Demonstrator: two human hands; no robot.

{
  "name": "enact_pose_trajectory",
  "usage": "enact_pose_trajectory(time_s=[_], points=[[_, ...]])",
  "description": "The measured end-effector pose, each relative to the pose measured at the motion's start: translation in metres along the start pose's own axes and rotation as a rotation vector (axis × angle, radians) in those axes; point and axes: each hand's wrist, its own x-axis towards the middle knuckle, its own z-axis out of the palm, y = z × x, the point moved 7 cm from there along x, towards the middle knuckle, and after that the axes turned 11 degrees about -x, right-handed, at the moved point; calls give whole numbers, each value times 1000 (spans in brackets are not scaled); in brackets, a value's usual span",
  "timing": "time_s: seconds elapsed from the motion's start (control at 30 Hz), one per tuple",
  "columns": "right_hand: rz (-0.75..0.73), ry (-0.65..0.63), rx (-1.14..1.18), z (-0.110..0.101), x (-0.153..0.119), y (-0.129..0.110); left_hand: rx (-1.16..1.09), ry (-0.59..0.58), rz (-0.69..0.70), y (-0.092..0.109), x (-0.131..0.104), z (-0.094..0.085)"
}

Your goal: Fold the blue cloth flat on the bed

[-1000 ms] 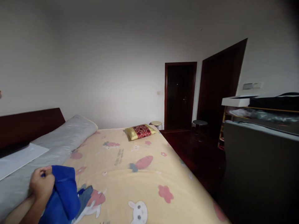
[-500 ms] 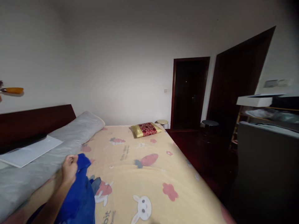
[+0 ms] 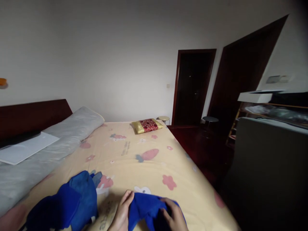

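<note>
A blue cloth lies on the yellow cartoon-print bedsheet point(image 3: 149, 166) in two heaps. One heap point(image 3: 69, 202) sits at the lower left. The other part point(image 3: 146, 207) is at the bottom middle, between my hands. My left hand point(image 3: 122, 213) presses against its left edge with fingers extended. My right hand point(image 3: 174, 216) rests on its right side, fingers curled over the fabric. Both wrists are cut off by the bottom of the view.
A long grey bolster point(image 3: 48, 150) with a white flat board point(image 3: 25, 149) on it lies by the dark headboard point(image 3: 33, 114). A red-and-gold cushion point(image 3: 147, 125) sits at the far bed end. Dark doors point(image 3: 193, 86), two stools point(image 3: 209, 119) and a grey cabinet point(image 3: 269, 160) stand to the right.
My left hand let go of the blue heap at the left and moved to the bottom middle. My right hand came into view. Both now touch another part of the blue cloth.
</note>
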Motion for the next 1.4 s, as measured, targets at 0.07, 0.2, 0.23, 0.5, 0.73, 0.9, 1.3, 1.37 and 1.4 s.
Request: enact_pose_trajectory(time_s=[0.07, 0.2, 0.23, 0.5, 0.73, 0.9, 1.3, 1.37, 1.4], points=[[11, 14, 70, -15, -1, -5, -8, -38, -49, -14, -4, -4], [12, 42, 195, -41, 5, -24, 187, -177, 42, -6, -10, 5], [22, 46, 206, -44, 7, -25, 255, -213, 89, -1, -12, 9], [125, -43, 277, -54, 9, -20, 786, -633, 92, 13, -44, 29], [120, -44, 253, -60, 14, -15, 861, -512, 266, 43, -39, 17], [146, -115, 253, -50, 13, -5, 792, -389, 295, 45, -22, 4], [112, -47, 169, -50, 11, -11, 751, -328, 213, 26, -21, -4], [99, -72, 162, -48, 12, -10, 814, -394, 245, 28, -24, 5], [93, -82, 155, -47, 13, -8, 833, -405, 280, 31, -25, 7]])
